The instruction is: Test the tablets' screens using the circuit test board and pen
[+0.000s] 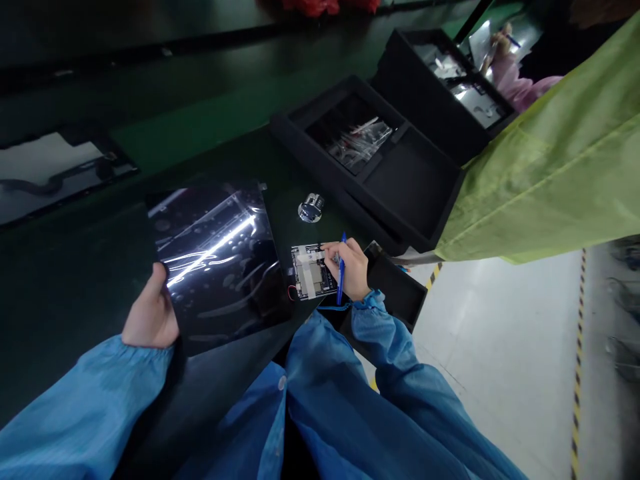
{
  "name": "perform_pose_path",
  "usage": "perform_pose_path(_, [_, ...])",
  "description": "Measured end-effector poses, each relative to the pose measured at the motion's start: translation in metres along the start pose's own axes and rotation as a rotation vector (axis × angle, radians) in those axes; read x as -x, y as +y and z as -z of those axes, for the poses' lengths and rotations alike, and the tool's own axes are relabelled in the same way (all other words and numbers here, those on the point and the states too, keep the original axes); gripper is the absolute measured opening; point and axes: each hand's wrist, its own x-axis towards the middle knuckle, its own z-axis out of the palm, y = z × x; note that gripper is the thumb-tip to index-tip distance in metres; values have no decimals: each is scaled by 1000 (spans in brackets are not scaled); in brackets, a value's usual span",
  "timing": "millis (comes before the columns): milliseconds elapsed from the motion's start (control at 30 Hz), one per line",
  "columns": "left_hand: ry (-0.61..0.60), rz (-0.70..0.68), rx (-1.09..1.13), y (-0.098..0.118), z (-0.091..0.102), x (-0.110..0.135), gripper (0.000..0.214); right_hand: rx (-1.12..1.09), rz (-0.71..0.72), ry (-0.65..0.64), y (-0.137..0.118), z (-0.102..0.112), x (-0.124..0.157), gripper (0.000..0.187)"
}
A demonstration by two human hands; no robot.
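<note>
My left hand (149, 312) grips the lower left corner of a glossy black panel (216, 260) that lies on the dark green bench. At the panel's right edge sits a small circuit board (313, 272) with pale tape strips on it. My right hand (350, 268) rests on that board, fingers closed round a blue pen (341, 270), fingertips pressing the tape at the board's top. Thin red and black wires run from the board's lower left corner.
A shiny metal knob (311, 208) stands just beyond the board. Black foam trays (400, 180) with clear parts sit at the back right. Another person in a yellow-green coat (555, 167) stands at right. A second panel (50, 170) lies far left. White floor lies below the bench edge.
</note>
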Motion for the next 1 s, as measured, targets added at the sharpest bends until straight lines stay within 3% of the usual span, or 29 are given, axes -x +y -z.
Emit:
perform_pose_path(200, [-21, 13, -16, 0, 2, -1, 63, 35, 8, -56, 1, -1, -3, 25])
perform_pose_path(367, [113, 70, 27, 2, -3, 1, 59, -1, -17, -38, -3, 3, -6, 22])
perform_pose_path(467, [119, 81, 49, 1, -3, 1, 57, -16, -52, 7, -12, 17, -3, 13])
perform_pose_path(533, [77, 74, 55, 1, -4, 1, 54, -51, 9, -98, -15, 28, 1, 11])
perform_pose_path(633, [77, 78, 70, 1, -6, 1, 52, -52, 122, -350, -10, 42, 8, 42])
perform_pose_path(700, [96, 87, 80, 1, -7, 1, 50, -14, 129, -402, -2, 46, 10, 50])
perform_pose_path(833, [78, 112, 109, 1, -7, 1, 43, 25, 140, -263, -4, 45, 4, 45])
perform_pose_path(900, [72, 103, 106, 0, -6, 1, 39, -15, 169, -185, -18, 40, 0, 41])
perform_pose_path(1000, [62, 76, 95, -1, -6, 0, 34, -72, 285, -172, -47, 24, -2, 32])
